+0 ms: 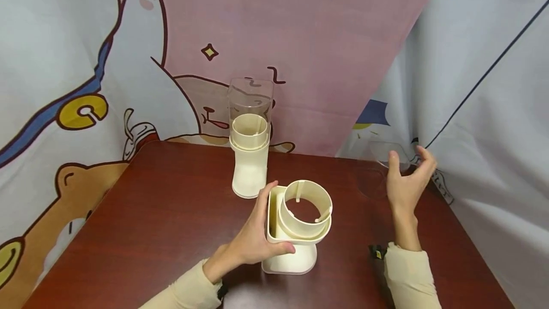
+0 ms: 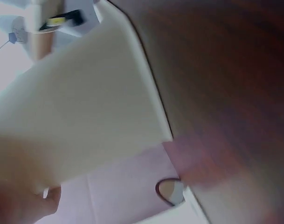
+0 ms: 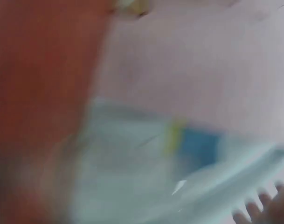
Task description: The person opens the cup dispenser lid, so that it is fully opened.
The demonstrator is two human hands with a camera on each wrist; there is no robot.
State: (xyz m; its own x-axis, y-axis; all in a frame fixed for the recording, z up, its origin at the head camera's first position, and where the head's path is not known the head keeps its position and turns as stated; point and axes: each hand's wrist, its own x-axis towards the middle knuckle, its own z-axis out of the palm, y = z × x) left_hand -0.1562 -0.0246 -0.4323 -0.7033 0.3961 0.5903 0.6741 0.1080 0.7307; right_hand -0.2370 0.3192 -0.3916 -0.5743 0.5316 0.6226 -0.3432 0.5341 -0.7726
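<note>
A cream pet-feeder-like base (image 1: 300, 242) with a round collar on top stands near the middle of the table. My left hand (image 1: 257, 237) grips its left side, with the thumb across the front and the fingers behind the rim. In the left wrist view, the base's pale wall (image 2: 81, 102) fills much of the picture. To the right is a clear plastic container (image 1: 372, 182), faint against the dark table. My right hand (image 1: 407, 185) is right by it, thumb and fingers spread apart. In the right wrist view, the blurred container (image 3: 128, 177) lies close to the fingertips (image 3: 253, 210).
A second cream base (image 1: 250, 170), topped by a clear upright container (image 1: 250, 92), stands at the back of the dark red-brown table (image 1: 163, 223). Cartoon-printed curtains (image 1: 321, 51) hang along the back and sides of the table.
</note>
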